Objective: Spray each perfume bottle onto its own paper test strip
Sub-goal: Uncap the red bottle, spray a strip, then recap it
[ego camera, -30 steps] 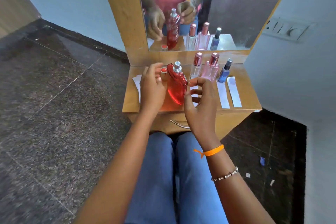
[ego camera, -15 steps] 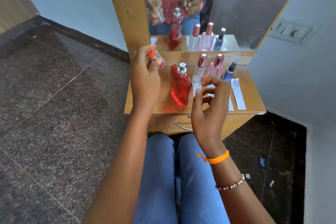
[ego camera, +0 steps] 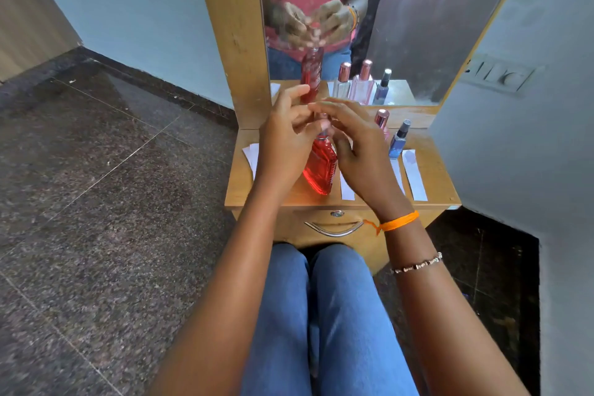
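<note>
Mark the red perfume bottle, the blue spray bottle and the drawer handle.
red perfume bottle (ego camera: 319,167), head view, lower glass body.
blue spray bottle (ego camera: 398,144), head view, blue body.
drawer handle (ego camera: 334,230), head view, middle of bar.

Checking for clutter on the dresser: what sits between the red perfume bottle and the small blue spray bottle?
In the head view, the right hand covers most of that stretch. Between the red perfume bottle and blue spray bottle, only a rose-gold-capped bottle and paper strips show.

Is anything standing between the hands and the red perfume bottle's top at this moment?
Nothing visible does. The left hand and right hand meet right over the red bottle; their fingers hide its top, so contact can't be judged.
</note>
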